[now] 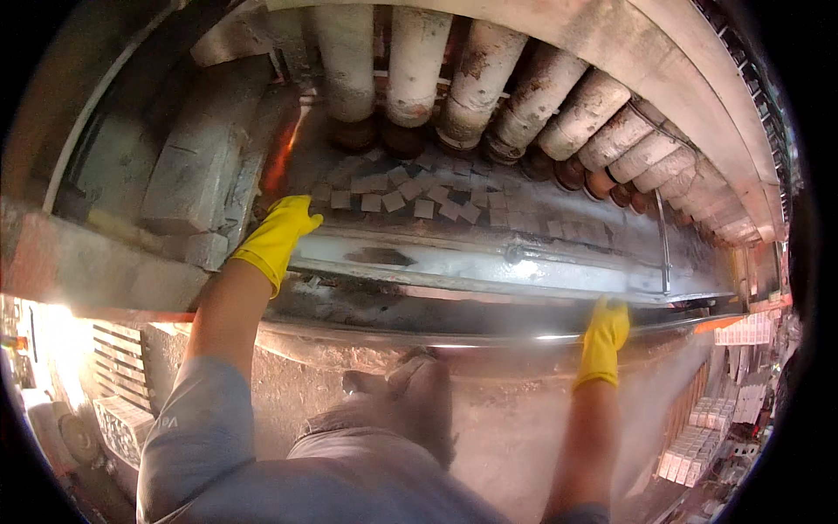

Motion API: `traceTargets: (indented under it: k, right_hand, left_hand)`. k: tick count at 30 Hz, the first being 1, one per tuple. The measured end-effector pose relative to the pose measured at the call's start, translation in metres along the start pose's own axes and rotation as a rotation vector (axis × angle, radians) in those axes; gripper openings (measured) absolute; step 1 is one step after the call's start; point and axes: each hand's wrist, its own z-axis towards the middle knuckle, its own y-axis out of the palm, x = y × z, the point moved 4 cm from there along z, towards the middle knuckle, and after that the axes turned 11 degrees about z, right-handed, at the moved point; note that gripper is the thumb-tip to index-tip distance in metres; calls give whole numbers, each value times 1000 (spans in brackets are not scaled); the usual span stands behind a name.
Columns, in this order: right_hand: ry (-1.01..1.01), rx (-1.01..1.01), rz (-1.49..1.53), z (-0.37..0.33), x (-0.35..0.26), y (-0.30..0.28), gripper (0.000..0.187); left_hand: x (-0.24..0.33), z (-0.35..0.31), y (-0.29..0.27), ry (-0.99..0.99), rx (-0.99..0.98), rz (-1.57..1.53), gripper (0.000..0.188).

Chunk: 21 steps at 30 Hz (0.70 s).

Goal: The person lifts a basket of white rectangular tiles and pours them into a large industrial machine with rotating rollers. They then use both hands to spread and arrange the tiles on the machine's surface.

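My left hand (pixel 284 234), in a yellow rubber glove, reaches over the near rim of a long metal trough beside the left end of its bed. Its fingers are curled together, and whatever lies in them is hidden. Just beyond it, many small square pale tiles (pixel 423 209) lie scattered flat on the wet grey bed. My right hand (pixel 604 339), also gloved in yellow, is closed over the near metal rail (pixel 559 337) at the right. The fingertips of that hand are partly hidden behind the rail.
A row of thick, stained cylinders (pixel 416 65) hangs over the bed's far side. An orange glow (pixel 281 157) shows at the left by a grey block (pixel 192 175). A thin upright rod (pixel 664 244) stands right. Stacked white pieces (pixel 698 437) and a slatted pallet (pixel 120 362) lie below.
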Motion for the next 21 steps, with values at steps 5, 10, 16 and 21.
traceTargets:
  k: [5, 10, 16, 21]
  right_hand:
    - [85, -57, -44, -4, -38, -11, 53]
    - [102, -116, -96, 18, -21, -3, 56]
    - [51, -118, -92, 25, -20, 3, 61]
    - [14, -57, -60, 29, -27, 5, 66]
  left_hand:
    - [10, -63, -68, -1, -29, -23, 72]
    - [10, -96, -75, 34, 132, -66, 66]
    - [-3, -80, -54, -31, 298, -244, 48]
    - [-4, -56, -33, -50, 433, -247, 45]
